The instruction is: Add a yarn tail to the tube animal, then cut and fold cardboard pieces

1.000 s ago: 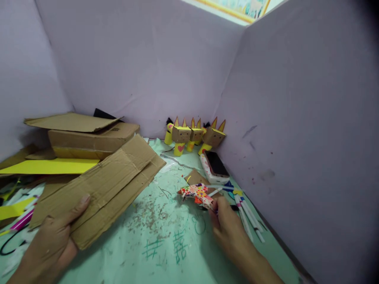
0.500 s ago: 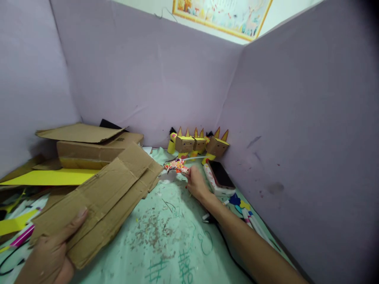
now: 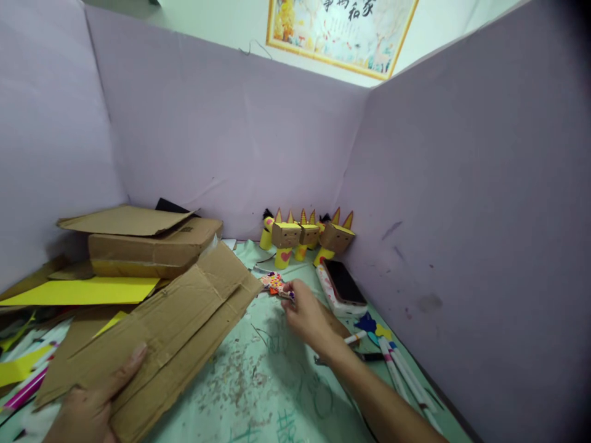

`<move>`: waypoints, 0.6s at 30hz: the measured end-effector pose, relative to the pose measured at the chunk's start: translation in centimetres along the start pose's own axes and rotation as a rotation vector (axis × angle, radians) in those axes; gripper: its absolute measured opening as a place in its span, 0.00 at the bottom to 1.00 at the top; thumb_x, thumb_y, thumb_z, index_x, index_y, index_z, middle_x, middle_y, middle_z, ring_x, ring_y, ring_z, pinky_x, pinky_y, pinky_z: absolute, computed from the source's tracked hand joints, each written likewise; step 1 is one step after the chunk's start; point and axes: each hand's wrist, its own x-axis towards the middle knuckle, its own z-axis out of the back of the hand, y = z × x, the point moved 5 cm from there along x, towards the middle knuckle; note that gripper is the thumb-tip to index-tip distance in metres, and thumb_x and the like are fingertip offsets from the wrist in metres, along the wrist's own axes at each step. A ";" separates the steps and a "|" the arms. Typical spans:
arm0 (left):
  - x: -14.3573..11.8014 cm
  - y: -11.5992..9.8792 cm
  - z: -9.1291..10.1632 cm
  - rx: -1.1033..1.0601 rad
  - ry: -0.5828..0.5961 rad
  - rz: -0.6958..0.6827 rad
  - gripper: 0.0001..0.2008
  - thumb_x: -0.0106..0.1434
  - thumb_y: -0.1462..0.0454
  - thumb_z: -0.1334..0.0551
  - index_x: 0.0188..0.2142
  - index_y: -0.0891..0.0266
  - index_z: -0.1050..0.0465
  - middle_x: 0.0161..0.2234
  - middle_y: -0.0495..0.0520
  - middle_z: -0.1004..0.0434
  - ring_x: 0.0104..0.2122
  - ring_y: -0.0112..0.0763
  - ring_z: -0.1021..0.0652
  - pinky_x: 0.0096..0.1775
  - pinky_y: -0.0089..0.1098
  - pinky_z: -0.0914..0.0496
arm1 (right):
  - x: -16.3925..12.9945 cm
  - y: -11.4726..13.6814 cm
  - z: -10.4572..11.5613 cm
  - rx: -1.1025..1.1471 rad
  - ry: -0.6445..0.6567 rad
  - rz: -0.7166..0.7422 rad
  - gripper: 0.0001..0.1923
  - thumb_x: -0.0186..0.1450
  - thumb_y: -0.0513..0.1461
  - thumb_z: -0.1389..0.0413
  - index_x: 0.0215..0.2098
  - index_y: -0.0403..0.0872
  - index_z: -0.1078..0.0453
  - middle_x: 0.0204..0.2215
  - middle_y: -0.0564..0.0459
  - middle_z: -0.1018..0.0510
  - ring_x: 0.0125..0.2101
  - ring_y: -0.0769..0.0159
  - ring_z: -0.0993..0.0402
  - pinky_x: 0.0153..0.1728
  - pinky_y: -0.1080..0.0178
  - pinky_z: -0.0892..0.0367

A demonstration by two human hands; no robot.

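My left hand [image 3: 95, 400] is closed on the lower left end of a long, creased piece of brown cardboard [image 3: 161, 335], its thumb lying on top. The cardboard slants up toward the middle, over the green tablecloth. My right hand [image 3: 307, 311] reaches forward and pinches the near end of a small flower-patterned piece [image 3: 272, 283] in white, red and orange. Its exact kind is unclear, and the fingers cover part of it. Beyond stand several yellow paper-tube figures with boxy cardboard heads and pointed horns, among them one with a pink heart [image 3: 283, 257].
A phone [image 3: 344, 283] lies on a white box to the right, near several markers [image 3: 406, 372] and a blue cut-out [image 3: 365, 323]. Cardboard boxes [image 3: 152, 252] and a yellow sheet [image 3: 83, 291] are piled at left. Lilac panels [image 3: 231, 135] enclose the table.
My right hand has drawn slightly back toward me with the flower-patterned piece, which is lower in view. The left hand still holds the cardboard, shifted slightly right. The view has tilted up a little.
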 end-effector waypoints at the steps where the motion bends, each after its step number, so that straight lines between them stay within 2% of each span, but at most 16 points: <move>1: -0.4 0.2 -0.5 0.001 0.014 0.015 0.30 0.44 0.71 0.30 0.47 0.48 0.30 0.28 0.39 0.19 0.49 0.41 0.26 0.47 0.40 0.28 | -1.3 1.0 -0.2 0.082 0.009 -0.021 0.14 0.57 0.32 0.46 0.41 0.45 0.37 0.43 0.45 0.30 0.46 0.59 0.34 0.48 0.55 0.41; 4: -1.7 0.9 -2.5 0.008 0.064 0.065 0.30 0.43 0.69 0.29 0.47 0.52 0.31 0.37 0.44 0.19 0.54 0.42 0.32 0.52 0.37 0.33 | -5.0 3.4 -1.6 0.376 0.159 -0.107 0.19 0.60 0.41 0.48 0.48 0.45 0.40 0.43 0.44 0.27 0.41 0.62 0.28 0.38 0.59 0.32; 6: -2.6 1.5 -4.3 0.004 0.124 0.100 0.34 0.42 0.70 0.29 0.49 0.54 0.33 0.44 0.49 0.22 0.56 0.43 0.34 0.53 0.37 0.33 | -6.9 4.3 -3.4 0.900 0.362 -0.266 0.22 0.55 0.43 0.41 0.46 0.45 0.36 0.44 0.46 0.27 0.42 0.61 0.28 0.39 0.61 0.33; 8: -3.5 2.2 -6.3 -0.013 0.205 0.124 0.36 0.43 0.71 0.30 0.52 0.57 0.36 0.47 0.54 0.24 0.56 0.45 0.34 0.52 0.38 0.32 | -7.7 4.6 -4.3 1.204 0.392 -0.340 0.23 0.49 0.44 0.36 0.41 0.46 0.32 0.41 0.48 0.25 0.41 0.61 0.27 0.39 0.61 0.33; 12: -5.1 4.5 -8.8 -0.028 0.291 0.152 0.34 0.48 0.68 0.31 0.55 0.61 0.39 0.46 0.58 0.24 0.50 0.45 0.27 0.47 0.40 0.28 | -7.7 2.9 -5.4 1.368 0.213 -0.465 0.23 0.45 0.45 0.34 0.38 0.46 0.31 0.38 0.48 0.22 0.43 0.56 0.28 0.43 0.56 0.33; 15: -5.7 6.6 -8.8 -0.028 0.301 0.208 0.33 0.48 0.66 0.31 0.54 0.62 0.38 0.43 0.57 0.22 0.44 0.43 0.23 0.42 0.37 0.27 | -7.9 0.9 -6.0 1.395 0.054 -0.613 0.24 0.42 0.43 0.34 0.37 0.45 0.31 0.37 0.48 0.21 0.45 0.52 0.29 0.44 0.53 0.33; 18: -5.3 7.3 -8.0 0.004 0.344 0.279 0.29 0.44 0.64 0.30 0.47 0.65 0.31 0.36 0.56 0.20 0.36 0.42 0.22 0.34 0.34 0.27 | -8.1 -0.5 -6.2 1.378 -0.060 -0.673 0.26 0.39 0.40 0.33 0.37 0.46 0.31 0.33 0.50 0.19 0.46 0.52 0.29 0.45 0.54 0.33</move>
